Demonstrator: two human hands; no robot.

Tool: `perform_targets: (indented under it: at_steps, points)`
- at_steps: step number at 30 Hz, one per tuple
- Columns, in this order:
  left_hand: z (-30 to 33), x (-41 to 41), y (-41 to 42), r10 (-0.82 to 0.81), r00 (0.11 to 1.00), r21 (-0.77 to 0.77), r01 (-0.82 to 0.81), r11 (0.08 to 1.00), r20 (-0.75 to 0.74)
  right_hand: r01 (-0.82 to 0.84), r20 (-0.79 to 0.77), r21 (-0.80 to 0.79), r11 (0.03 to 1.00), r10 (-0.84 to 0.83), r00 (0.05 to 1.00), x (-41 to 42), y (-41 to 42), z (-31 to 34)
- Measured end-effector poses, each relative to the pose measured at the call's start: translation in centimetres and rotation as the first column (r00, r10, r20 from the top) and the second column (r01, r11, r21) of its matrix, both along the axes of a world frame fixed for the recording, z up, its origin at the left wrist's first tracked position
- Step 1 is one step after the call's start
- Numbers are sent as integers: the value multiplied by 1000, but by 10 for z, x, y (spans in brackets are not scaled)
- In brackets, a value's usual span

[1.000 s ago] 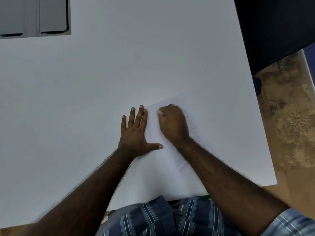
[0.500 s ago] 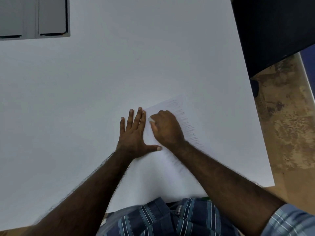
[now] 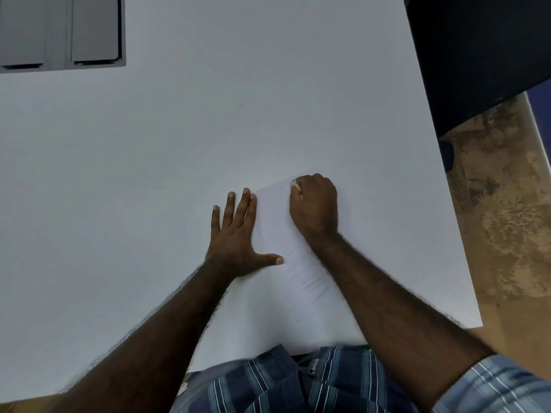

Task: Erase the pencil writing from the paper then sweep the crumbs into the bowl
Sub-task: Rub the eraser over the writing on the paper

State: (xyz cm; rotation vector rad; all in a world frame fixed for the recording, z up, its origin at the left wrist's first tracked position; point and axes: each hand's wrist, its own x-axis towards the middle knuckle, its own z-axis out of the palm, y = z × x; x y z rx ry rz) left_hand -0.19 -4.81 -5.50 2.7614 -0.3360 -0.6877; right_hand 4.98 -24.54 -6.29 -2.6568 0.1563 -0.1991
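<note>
A white sheet of paper (image 3: 277, 296) with faint pencil lines lies tilted on the white table (image 3: 149, 174), close to the near edge. My left hand (image 3: 237, 234) presses flat on the sheet's left edge, fingers straight and thumb spread out. My right hand (image 3: 314, 205) is curled round a small white eraser (image 3: 295, 183), whose tip shows at the fingertips near the paper's far corner. The right hand and forearm cover part of the writing. No bowl is in view.
A grey panel (image 3: 59, 31) sits at the far left corner of the table. A black object (image 3: 477, 55) stands beyond the table's right side. Worn brown floor (image 3: 507, 219) shows to the right. My striped clothing (image 3: 298, 383) is at the near edge.
My right hand with the eraser moved toward me and left, then away again to the paper's far corner. My left hand stayed pressed on the sheet.
</note>
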Motion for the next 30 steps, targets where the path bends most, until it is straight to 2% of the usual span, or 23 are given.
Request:
perform_targets:
  at_steps: [1, 2, 5, 6, 8, 11, 13, 15, 17, 19, 21, 23, 25, 29, 30]
  points:
    - [0, 0, 0, -2, 1000, 3, 2, 1000, 2, 22, 0, 26, 999, -22, 1000, 0, 2, 0]
    - [0, 0, 0, -2, 1000, 5, 2, 1000, 3, -25, 2, 54, 998, 25, 1000, -4, 10, -1]
    - [0, 1, 0, -6, 1000, 8, 6, 1000, -2, -344, -35, 79, 936, 347, 937, -26, 34, -1]
    - [0, 1, 0, -9, 1000, 9, 9, 1000, -3, -383, -42, 60, 922, 386, 922, -26, 32, -1]
    - [0, 1, 0, -8, 1000, 11, 8, 1000, -4, -285, -26, 32, 958, 285, 958, -16, 20, 2]
    - [0, 1, 1, -12, 1000, 12, 12, 1000, -17, -6, 16, 37, 999, 5, 1000, 0, 3, 4]
    - [0, 1, 1, -17, 1000, 12, 17, 1000, -21, 12, 14, 64, 998, -12, 1000, -4, 9, 3]
    - [0, 2, 0, -17, 1000, 6, 17, 1000, -27, -150, -18, 102, 983, 152, 988, -20, 25, 0]
    - [-1, 3, 0, -21, 999, 14, 21, 1000, -29, -372, -29, 80, 925, 375, 927, -32, 32, -3]
    - [-1, 3, 0, -18, 999, 13, 18, 1000, -33, -434, -25, 14, 901, 435, 900, -25, 22, -3]
    - [-1, 2, 0, -12, 999, 9, 13, 1000, -38, -274, -9, -34, 961, 274, 962, -9, 4, -2]
    - [0, 2, 0, -13, 999, 12, 14, 1000, -41, -37, 18, 0, 999, 37, 999, 1, -10, 2]
    - [0, 2, 0, -15, 999, 12, 16, 1000, -45, 7, 29, 42, 999, -9, 1000, -3, -2, 3]
    - [1, 3, 0, -20, 999, 22, 21, 1000, -44, -345, -24, 51, 937, 347, 938, -28, 26, 0]
    - [2, 3, 0, -21, 999, 25, 23, 999, -46, -378, -23, 28, 925, 379, 925, -28, 23, 0]
